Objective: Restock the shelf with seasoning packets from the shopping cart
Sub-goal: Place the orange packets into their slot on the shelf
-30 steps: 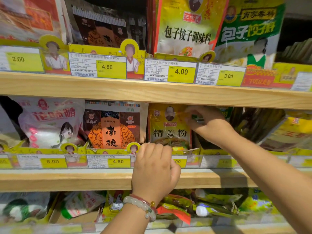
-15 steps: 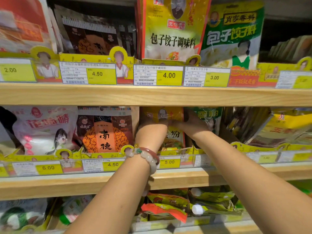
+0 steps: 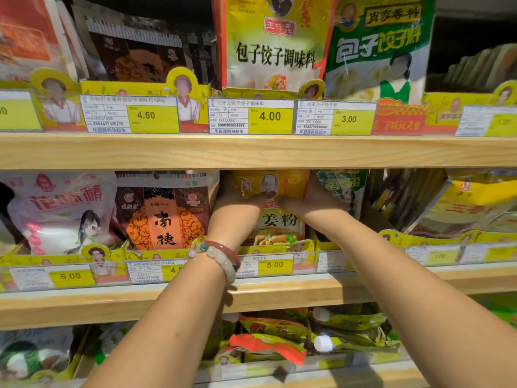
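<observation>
A yellow ginger powder packet [image 3: 272,208] stands upright in its slot on the middle shelf [image 3: 279,295], above the 5.00 price tag. My left hand [image 3: 233,211], with bead bracelets on the wrist, grips the packet's left side. My right hand [image 3: 306,203] grips its right side near the top. Both hands reach in under the upper shelf board, and their fingers are partly hidden behind the packet. The shopping cart is out of view.
Left of the packet stand a dark orange packet [image 3: 165,211] and a white pink-lettered bag [image 3: 61,211]. A green packet [image 3: 344,189] and leaning yellow packets [image 3: 470,205] fill the right. The upper shelf [image 3: 251,151] holds tall dumpling seasoning bags [image 3: 275,43]. Loose packets [image 3: 268,343] lie below.
My left hand rose from the shelf's front edge to the packet's left side. The right hand stayed on the packet's right, and the view moved closer to the shelf.
</observation>
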